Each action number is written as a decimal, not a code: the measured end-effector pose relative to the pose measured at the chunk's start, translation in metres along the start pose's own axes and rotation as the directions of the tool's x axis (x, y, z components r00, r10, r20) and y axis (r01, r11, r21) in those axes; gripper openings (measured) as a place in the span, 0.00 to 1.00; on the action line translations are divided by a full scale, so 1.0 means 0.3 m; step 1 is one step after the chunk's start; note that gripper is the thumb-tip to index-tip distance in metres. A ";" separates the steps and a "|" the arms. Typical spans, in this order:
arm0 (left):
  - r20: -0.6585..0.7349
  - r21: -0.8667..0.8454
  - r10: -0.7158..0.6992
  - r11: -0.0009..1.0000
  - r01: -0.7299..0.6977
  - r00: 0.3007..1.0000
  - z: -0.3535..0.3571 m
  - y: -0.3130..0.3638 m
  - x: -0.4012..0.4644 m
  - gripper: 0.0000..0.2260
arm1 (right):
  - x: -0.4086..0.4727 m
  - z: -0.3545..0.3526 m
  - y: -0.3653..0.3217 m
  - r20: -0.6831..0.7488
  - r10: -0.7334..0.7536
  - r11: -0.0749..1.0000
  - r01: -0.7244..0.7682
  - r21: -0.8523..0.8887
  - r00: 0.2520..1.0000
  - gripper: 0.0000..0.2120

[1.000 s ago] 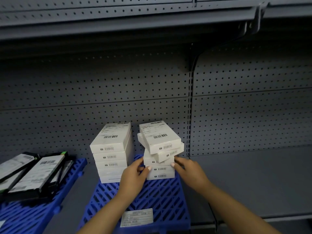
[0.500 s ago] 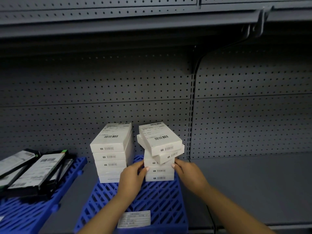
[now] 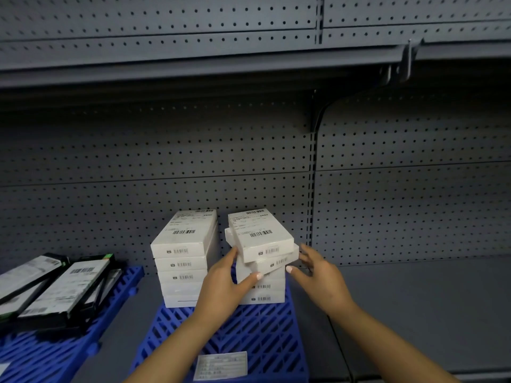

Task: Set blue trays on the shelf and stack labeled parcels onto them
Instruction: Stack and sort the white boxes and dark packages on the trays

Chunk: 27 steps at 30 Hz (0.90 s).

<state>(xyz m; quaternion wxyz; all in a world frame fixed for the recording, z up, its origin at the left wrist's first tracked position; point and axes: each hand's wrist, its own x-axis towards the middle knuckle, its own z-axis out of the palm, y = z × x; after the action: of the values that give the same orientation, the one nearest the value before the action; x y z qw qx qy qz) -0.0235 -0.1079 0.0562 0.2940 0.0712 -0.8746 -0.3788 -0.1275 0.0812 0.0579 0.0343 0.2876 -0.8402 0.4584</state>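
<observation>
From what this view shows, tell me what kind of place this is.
Probably a stockroom or parcel warehouse: grey pegboard-backed shelving, blue trays on the shelf, and stacks of white parcels with barcode labels, which both hands are straightening.

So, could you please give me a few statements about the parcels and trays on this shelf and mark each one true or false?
1. Two stacks of white parcels stand on the middle blue tray. True.
2. The right stack is perfectly squared up. False: its top two parcels sit skewed over the ones below.
3. The left hand touches the right stack. True.
4. The dark parcels lie on the middle tray. False: they lie on the left blue tray.
5. The right hand carries a parcel. False: its fingers are spread beside the stack, holding nothing.
</observation>
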 end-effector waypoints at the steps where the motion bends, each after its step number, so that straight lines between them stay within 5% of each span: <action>1: 0.004 -0.006 0.008 1.000 -0.008 1.000 -0.001 0.000 0.003 0.27 | -0.005 0.001 -0.005 -0.003 0.002 1.000 -0.002 -0.001 1.000 0.33; 27: 0.007 0.065 -0.004 0.998 0.003 1.000 -0.012 -0.076 0.042 0.20 | 0.031 0.052 -0.053 -0.031 -0.129 0.955 0.116 -0.273 0.991 0.17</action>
<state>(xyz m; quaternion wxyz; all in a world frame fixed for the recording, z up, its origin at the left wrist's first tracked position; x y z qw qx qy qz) -0.0341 -0.1305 0.0480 0.2876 0.0808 -0.8875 -0.3509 -0.1238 0.0581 0.0640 0.1220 0.3204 -0.8744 0.3432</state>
